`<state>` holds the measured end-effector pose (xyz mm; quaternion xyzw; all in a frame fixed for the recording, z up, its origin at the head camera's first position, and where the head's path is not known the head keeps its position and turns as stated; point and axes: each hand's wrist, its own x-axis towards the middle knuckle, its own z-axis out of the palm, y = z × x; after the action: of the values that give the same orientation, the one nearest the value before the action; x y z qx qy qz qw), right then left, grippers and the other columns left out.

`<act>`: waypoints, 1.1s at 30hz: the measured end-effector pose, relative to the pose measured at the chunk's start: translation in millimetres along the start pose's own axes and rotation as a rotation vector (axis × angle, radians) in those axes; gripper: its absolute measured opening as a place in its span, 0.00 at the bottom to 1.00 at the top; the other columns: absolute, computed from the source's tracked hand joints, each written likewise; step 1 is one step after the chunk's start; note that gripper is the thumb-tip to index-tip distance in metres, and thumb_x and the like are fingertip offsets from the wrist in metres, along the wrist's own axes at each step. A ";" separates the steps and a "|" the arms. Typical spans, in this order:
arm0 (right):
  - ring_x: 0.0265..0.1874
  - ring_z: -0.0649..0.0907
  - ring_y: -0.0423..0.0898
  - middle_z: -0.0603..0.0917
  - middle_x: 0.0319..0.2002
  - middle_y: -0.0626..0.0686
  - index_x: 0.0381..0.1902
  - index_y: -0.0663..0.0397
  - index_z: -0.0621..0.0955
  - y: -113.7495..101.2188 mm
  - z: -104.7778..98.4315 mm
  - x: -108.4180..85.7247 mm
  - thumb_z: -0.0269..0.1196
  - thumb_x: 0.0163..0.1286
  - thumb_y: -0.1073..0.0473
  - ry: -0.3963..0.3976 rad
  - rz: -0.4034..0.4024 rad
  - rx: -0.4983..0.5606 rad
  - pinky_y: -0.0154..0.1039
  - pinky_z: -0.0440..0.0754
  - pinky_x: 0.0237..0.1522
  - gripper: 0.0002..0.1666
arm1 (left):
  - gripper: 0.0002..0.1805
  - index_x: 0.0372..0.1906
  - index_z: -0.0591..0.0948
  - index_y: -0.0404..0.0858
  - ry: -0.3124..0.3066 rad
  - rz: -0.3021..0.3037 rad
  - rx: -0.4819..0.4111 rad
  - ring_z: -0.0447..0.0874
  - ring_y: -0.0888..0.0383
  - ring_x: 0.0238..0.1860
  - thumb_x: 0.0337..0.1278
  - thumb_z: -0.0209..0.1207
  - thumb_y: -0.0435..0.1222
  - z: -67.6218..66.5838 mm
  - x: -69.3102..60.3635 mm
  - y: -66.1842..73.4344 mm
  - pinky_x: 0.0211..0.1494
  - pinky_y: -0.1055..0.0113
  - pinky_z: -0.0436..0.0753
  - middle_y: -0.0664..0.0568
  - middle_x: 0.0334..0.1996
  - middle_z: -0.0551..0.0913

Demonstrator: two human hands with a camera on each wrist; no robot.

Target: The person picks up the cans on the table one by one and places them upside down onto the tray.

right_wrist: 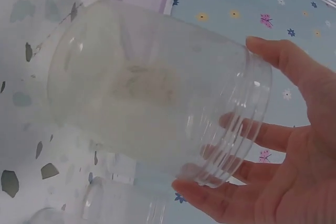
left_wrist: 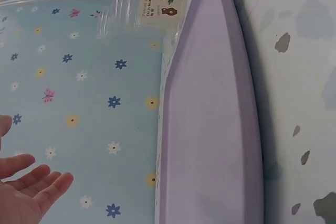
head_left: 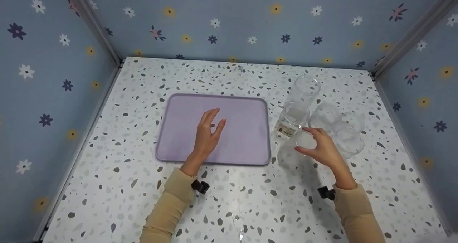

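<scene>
My right hand (head_left: 320,148) holds a clear plastic jar (right_wrist: 152,124) by its threaded rim, thumb on one side and fingers on the other. The jar has no lid on and looks empty; in the right wrist view it leans at an angle. Over the lilac tray (head_left: 243,142) hovers my left hand (head_left: 207,137), its fingers loosely spread with nothing between them. Just beyond the held jar stands another clear jar with a printed label (head_left: 286,129), also seen by the left wrist camera, where the label (left_wrist: 163,4) shows a flower and a small brown figure.
Several more clear jars stand right of the tray: one behind the labelled jar (head_left: 304,89), others grouped (head_left: 350,142) to the right of my right hand. The speckled white tabletop (head_left: 222,196) is bordered by blue flowered panels (head_left: 232,24) at the back and sides.
</scene>
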<state>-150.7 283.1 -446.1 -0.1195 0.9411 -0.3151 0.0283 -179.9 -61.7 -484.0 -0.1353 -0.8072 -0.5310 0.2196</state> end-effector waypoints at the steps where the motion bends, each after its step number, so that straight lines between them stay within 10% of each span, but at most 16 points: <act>1: 0.48 0.71 0.62 0.68 0.52 0.65 0.59 0.61 0.68 -1.3 -0.5 -0.2 0.67 0.50 0.47 -0.002 -0.002 0.017 0.56 0.70 0.46 0.41 | 0.23 0.55 0.71 0.31 -0.005 -0.001 -0.006 0.68 0.55 0.54 0.59 0.52 0.41 1.0 -0.9 0.1 0.43 0.63 0.76 0.44 0.52 0.71; 20: 0.43 0.76 0.63 0.72 0.51 0.67 0.55 0.68 0.70 -54.6 13.5 5.2 0.66 0.53 0.65 0.126 -0.026 0.396 0.41 0.76 0.41 0.31 | 0.28 0.62 0.63 0.30 -0.130 -0.003 -0.084 0.56 0.56 0.63 0.62 0.49 0.43 21.1 -14.7 -0.3 0.63 0.62 0.57 0.42 0.61 0.63; 33: 0.46 0.75 0.55 0.71 0.52 0.62 0.59 0.62 0.68 -44.2 44.3 21.7 0.61 0.58 0.65 0.134 0.061 0.707 0.39 0.79 0.35 0.30 | 0.35 0.65 0.59 0.33 -0.242 -0.041 -0.135 0.51 0.57 0.65 0.58 0.51 0.48 34.3 -18.3 1.0 0.64 0.57 0.55 0.47 0.65 0.57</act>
<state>-156.9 217.7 -454.6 -0.0534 0.7767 -0.6274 0.0155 -170.8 -29.6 -504.0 -0.1964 -0.7927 -0.5683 0.1003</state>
